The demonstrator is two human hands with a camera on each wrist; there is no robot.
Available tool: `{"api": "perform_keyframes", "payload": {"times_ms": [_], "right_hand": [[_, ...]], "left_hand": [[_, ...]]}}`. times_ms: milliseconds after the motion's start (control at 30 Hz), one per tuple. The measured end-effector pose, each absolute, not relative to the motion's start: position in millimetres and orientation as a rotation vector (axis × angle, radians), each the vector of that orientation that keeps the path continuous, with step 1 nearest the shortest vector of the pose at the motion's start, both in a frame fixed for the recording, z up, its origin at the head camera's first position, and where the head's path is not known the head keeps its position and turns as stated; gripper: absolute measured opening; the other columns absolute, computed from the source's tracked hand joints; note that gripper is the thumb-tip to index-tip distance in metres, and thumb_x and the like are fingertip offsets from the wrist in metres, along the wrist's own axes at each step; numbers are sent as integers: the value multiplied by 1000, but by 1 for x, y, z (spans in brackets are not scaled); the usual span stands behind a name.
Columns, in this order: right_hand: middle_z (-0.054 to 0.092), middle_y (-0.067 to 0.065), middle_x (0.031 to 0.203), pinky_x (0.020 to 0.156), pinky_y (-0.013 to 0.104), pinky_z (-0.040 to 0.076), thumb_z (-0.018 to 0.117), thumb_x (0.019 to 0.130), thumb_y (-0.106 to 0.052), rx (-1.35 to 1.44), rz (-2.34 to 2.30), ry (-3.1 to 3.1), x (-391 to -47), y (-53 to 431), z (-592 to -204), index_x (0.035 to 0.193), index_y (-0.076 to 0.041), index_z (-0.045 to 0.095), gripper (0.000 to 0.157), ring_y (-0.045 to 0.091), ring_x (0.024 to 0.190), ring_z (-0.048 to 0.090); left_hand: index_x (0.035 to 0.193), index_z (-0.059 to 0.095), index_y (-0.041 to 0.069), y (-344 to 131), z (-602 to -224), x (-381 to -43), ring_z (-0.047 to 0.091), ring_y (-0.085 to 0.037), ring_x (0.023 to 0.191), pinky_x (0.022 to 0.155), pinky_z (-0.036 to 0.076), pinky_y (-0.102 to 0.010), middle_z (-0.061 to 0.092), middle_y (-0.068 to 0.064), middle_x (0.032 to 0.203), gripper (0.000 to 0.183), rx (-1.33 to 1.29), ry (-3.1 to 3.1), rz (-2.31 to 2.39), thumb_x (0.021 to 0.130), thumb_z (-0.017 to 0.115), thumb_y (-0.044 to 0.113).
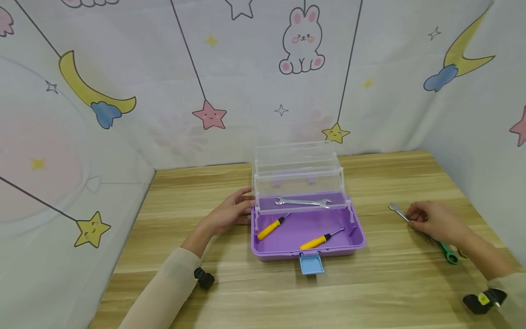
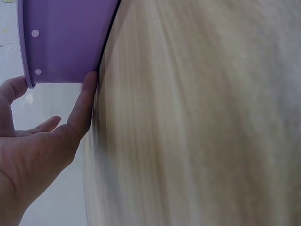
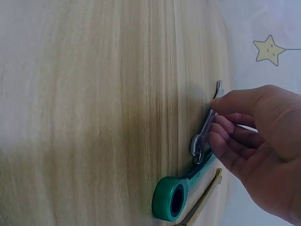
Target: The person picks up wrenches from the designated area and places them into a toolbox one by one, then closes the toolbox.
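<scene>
A purple toolbox (image 1: 271,256) stands open on the table, its clear tiers raised behind. My left hand (image 1: 230,214) rests against the left side of the box; in the left wrist view, extended fingers touch its purple wall (image 2: 66,47) at the lower corner and rim. To the right, my right hand (image 1: 441,224) pinches a silver open-end wrench (image 1: 397,209) between thumb and fingers, close over the table. A green ring wrench (image 3: 162,200) and a gold-coloured wrench (image 3: 202,200) lie beneath and beside that hand, partly covered by it in the head view.
Two yellow-handled screwdrivers (image 1: 269,230) lie in the box's lower compartment. Another silver wrench (image 1: 302,202) sits in the clear tray above. A blue latch (image 1: 311,265) hangs from the front. A patterned white curtain (image 1: 246,82) rises behind the wooden table (image 1: 197,183).
</scene>
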State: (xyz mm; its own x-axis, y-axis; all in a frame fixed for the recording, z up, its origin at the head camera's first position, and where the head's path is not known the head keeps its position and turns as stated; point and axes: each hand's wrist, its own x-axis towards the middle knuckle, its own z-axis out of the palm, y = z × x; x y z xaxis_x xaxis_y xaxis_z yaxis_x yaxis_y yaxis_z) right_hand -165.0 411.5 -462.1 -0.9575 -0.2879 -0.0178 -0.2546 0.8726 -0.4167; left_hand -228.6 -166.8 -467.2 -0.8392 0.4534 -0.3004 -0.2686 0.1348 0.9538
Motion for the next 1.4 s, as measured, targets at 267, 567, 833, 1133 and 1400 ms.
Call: {"api": "perform_keyframes", "payload": {"times_ms": [267,567,833,1133,1400], "right_hand": [[64,-5,85,60,27,48,80,92,-10,-405,-554,2926,-158,412,-459,102,0,73,16,8,74,55],[64,-5,84,60,27,48,78,91,-7,-408,-631,2901,-161,408,-466,98,-3,71,11,8,73,55],[61,-5,82,59,26,46,78,88,-6,-410,-655,2931,-162,407,-470,96,-4,69,13,8,72,53],[61,-5,82,60,26,46,78,89,-6,-412,-669,2889,-161,407,-469,95,-7,66,13,7,71,52],[62,-5,84,61,27,48,77,93,-6,-430,-704,2846,-161,406,-467,98,-7,67,11,7,73,54]], "left_hand": [[168,21,13,-164,-466,-228,56,-37,135,102,59,-46,33,-21,166,69,173,1888,1752,110,58,23],[168,22,13,-167,-469,-229,56,-39,136,102,59,-47,33,-20,167,69,168,1899,1757,111,58,25],[168,23,13,-167,-471,-230,56,-39,136,101,59,-47,33,-20,167,70,165,1902,1754,110,59,26],[168,21,11,-166,-469,-229,57,-36,134,101,59,-47,32,-21,167,69,169,1883,1767,110,57,24],[168,20,10,-166,-469,-228,56,-36,134,103,58,-48,30,-22,167,69,171,1879,1775,111,56,22]]}}
